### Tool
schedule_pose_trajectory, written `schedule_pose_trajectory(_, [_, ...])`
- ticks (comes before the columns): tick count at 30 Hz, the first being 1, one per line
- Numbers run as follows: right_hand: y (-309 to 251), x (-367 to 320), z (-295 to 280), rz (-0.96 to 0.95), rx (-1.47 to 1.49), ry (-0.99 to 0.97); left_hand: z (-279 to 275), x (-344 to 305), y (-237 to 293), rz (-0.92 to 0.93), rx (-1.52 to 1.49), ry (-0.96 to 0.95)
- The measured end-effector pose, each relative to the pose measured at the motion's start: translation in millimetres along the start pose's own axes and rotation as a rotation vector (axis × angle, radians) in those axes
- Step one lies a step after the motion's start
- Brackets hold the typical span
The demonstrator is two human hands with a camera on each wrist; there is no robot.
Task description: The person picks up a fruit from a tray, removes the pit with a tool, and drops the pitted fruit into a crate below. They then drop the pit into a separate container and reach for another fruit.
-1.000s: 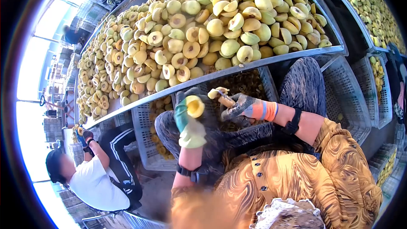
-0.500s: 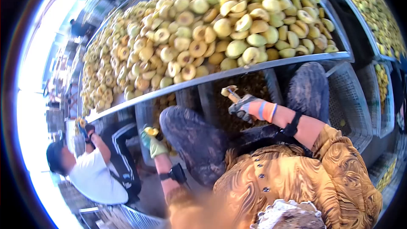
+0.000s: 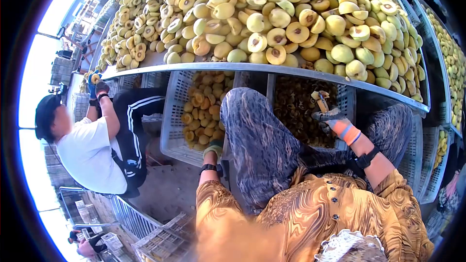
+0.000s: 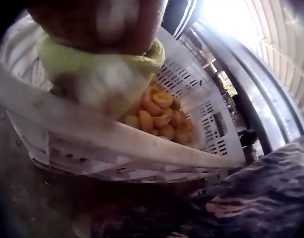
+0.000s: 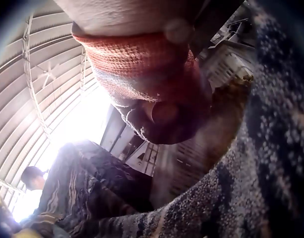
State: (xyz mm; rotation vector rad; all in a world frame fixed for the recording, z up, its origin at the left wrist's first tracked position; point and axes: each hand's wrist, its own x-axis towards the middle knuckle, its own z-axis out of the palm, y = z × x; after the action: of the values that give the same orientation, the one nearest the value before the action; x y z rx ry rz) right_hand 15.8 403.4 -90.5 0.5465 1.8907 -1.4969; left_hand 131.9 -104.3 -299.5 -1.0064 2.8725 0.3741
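My left hand (image 3: pixel 213 148), in a pale green glove, is at the near rim of a light crate (image 3: pixel 169 125) that holds pitted yellow peach halves (image 3: pixel 198 111). In the left wrist view the glove (image 4: pixel 100 74) reaches over the crate's rim, and its fingers are hidden behind that rim. My right hand (image 3: pixel 331 117), in a grey glove with an orange cuff, grips a short wooden-handled tool (image 3: pixel 320 101). A pale fruit scrap sits at the tool's upper end. Beneath it is a crate of brown scraps (image 3: pixel 301 104). The right wrist view shows mainly the cuff (image 5: pixel 137 59).
A metal-edged table (image 3: pixel 233 66) heaped with peach halves (image 3: pixel 276 36) spans the far side. My raised knee (image 3: pixel 252 131) stands between the two crates. A person in a white shirt (image 3: pixel 87 153) sits at the left. More crates (image 3: pixel 412 153) stand at the right.
My left hand, earlier holding a yellow peach half near the tool, has gone left and down to the crate of halves. The right hand keeps the tool over the scraps. The head view has shifted.
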Motion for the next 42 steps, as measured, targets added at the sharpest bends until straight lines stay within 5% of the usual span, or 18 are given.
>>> schedule_pose_trajectory(4, [-17.6,-13.3,-2.2,-0.272,-0.3,0.078,-13.9,-5.6,13.8,0.003,-0.12,-0.082])
schedule_pose_trajectory(7, [-26.1,-20.7,-1.3,-0.569,0.368,-0.251,-45.2,-8.7,47.2,0.057,-0.433,-0.124])
schedule_pose_trajectory(10, [-26.0,2.7,-15.0,-0.236,0.626,-0.479,-96.8,-13.4,102.3,0.126,-0.88,-0.218])
schedule_pose_trajectory(12, [-9.0,23.2,-5.1,0.182,0.001,-0.229,-131.6,-7.8,129.7,0.21,-1.037,-0.234])
schedule_pose_trajectory(14, [-16.1,-17.4,4.3,-0.093,-0.377,-0.136,-175.7,2.9,163.8,0.458,-0.542,0.036])
schedule_pose_trajectory(16, [-13.4,-14.0,-3.7,-0.364,0.408,-0.521,-239.2,-27.3,230.4,0.342,-1.058,-0.098])
schedule_pose_trajectory(18, [-6.2,17.6,-23.7,-0.103,0.947,-0.931,-272.3,-53.0,276.9,0.568,-1.055,0.027])
schedule_pose_trajectory(20, [-32.6,-11.4,-15.9,0.013,0.308,-0.385,-280.3,-74.5,326.7,0.833,-1.304,-0.018])
schedule_pose_trajectory(21, [-16.8,-1.0,-14.0,0.051,0.521,-0.651,-284.3,-86.7,348.7,0.908,-1.087,0.004])
schedule_pose_trajectory(22, [-24.4,-31.0,-1.0,-0.343,0.282,-0.392,-287.6,-101.6,368.6,0.968,-0.867,0.024])
schedule_pose_trajectory(24, [-37.7,-57.1,-6.4,-0.406,0.389,-0.4,-280.4,-121.6,399.3,0.952,-0.798,-0.241])
schedule_pose_trajectory(26, [-26.1,-37.9,-20.0,-0.316,0.51,-0.437,-240.7,-124.1,419.7,1.09,-0.93,-0.193])
schedule_pose_trajectory(27, [-30.6,-40.3,-28.6,-0.269,0.458,-0.309,-232.6,-127.2,428.4,1.077,-0.871,-0.189])
schedule_pose_trajectory(30, [-27.4,-41.9,-39.6,-0.763,0.24,0.047,-200.5,-125.4,458.6,0.981,-0.863,-0.264])
schedule_pose_trajectory(31, [-24.0,-43.0,-44.0,-0.673,0.695,-0.21,-185.9,-122.8,470.7,1.027,-0.846,-0.22])
schedule_pose_trajectory(36, [-19.4,-31.9,-61.6,-0.729,1.131,-0.416,-174.1,-133.5,539.2,1.131,-0.338,0.056])
schedule_pose_trajectory(39, [-18.5,-17.9,-71.7,-0.689,1.416,-0.843,-160.6,-109.7,549.1,1.21,-0.559,-0.13])
schedule_pose_trajectory(42, [-24.5,-30.7,-64.1,-0.712,1.027,-0.198,-173.0,-114.7,542.5,1.013,-0.73,-0.372])
